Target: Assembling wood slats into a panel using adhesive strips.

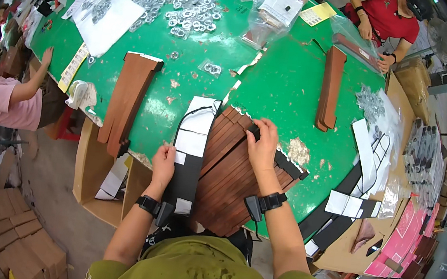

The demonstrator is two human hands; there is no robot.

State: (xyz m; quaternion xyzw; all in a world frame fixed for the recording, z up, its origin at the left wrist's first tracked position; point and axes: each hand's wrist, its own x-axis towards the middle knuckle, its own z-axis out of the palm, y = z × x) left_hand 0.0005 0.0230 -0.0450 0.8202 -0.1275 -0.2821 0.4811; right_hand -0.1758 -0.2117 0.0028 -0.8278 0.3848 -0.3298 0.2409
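The brown slat stack (223,182) lies at the near edge of the green desk (287,86), its slats packed lengthwise side by side and its lower end reaching toward the person's olive shirt (206,267). Along the left side of the stack runs a black strip (191,172) with white panels and a thin dark cord near its upper end. The left hand (163,161) is left of the stack, at the outer edge of that strip; its fingers are curled in narrowly, though whether they pinch the strip one cannot tell. The right hand (264,145) is at the far end of the stack, its fingers bent over the dark edging there (one cannot tell how firmly, if at all, they grip).

Left of the stack, well apart, lies a long brown bundle (130,96); a second bundle (330,91) lies beyond the stack to the right. Far beyond the stack spreads a heap of metal rings (192,14), many in small clear bags. To the right of the stack are more black strips (332,210), with white panels. Past the stack's far right, a person in red (389,17) handles a clear bag (354,46); far to its left is a person in pink (11,100).
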